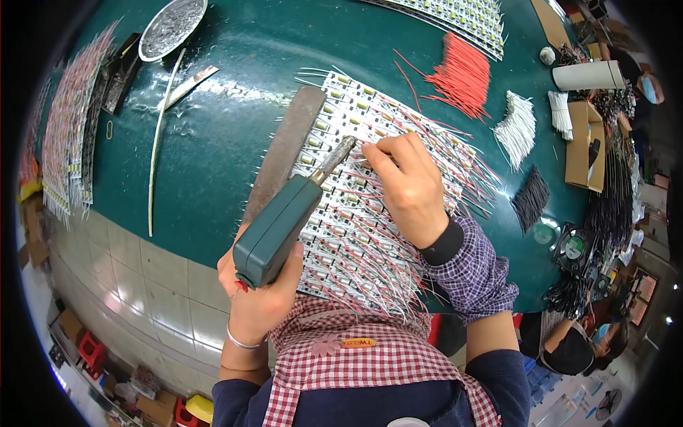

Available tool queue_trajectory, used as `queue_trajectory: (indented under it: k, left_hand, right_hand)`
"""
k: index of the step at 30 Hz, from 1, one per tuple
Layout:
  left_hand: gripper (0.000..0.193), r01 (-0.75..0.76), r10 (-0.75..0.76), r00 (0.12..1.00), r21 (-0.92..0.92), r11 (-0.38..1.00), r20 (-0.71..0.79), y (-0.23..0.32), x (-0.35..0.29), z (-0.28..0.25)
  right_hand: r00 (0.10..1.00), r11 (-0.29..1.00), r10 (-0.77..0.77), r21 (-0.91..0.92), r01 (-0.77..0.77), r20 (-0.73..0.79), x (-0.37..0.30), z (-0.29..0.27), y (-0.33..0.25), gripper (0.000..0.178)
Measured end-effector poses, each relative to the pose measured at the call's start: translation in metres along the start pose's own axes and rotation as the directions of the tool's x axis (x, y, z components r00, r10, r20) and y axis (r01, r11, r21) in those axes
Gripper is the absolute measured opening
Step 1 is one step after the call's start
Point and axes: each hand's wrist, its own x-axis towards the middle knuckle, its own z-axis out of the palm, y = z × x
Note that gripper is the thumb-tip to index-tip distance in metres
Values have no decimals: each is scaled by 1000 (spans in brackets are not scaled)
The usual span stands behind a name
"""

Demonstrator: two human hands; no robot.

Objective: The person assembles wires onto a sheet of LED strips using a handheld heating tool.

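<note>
My left hand (265, 304) is wrapped round the handle of a dark green soldering gun (277, 228). The gun's tip points up and to the right, over a panel of small white circuit boards (344, 99). Close to that tip, my right hand (411, 186) pinches a thin wire against the boards, its end mostly hidden by the fingers. Rows of red and white wires (363, 245) stick out from the boards below and to the right. A flat brown bar (284, 153) lies along the panel's left edge.
Cut wires lie right in red (464, 77), white (516, 129) and black (531, 199) bundles. A metal dish (173, 30), a long thin rod (164, 132) and stacked wired boards (71, 142) lie left. An open carton (585, 146) stands far right. Another person (569, 345) sits lower right.
</note>
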Motion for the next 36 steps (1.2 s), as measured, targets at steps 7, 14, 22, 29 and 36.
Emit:
queue_trajectory:
  k: [7, 14, 22, 29, 36]
  left_hand:
    - [16, 54, -53, 998, -17, 998, 32, 4, 3, 1]
    - [16, 19, -21, 999, 31, 999, 46, 4, 3, -1]
    - [15, -128, 129, 992, 138, 982, 6, 3, -3, -5]
    - [18, -87, 90, 996, 110, 990, -18, 5, -7, -7]
    - [18, -141, 140, 990, 127, 982, 17, -1, -14, -13]
  right_hand:
    - [1000, 1000, 0, -23, 1, 22, 2, 1, 0, 30]
    - [1000, 1000, -3, -9, 3, 21, 2, 3, 0, 30]
    - [999, 998, 52, 29, -52, 7, 2, 1, -4, 37]
    - [999, 998, 46, 31, -45, -7, 0, 3, -4, 37]
    - [1000, 998, 12, 62, -12, -3, -9, -5, -13, 38]
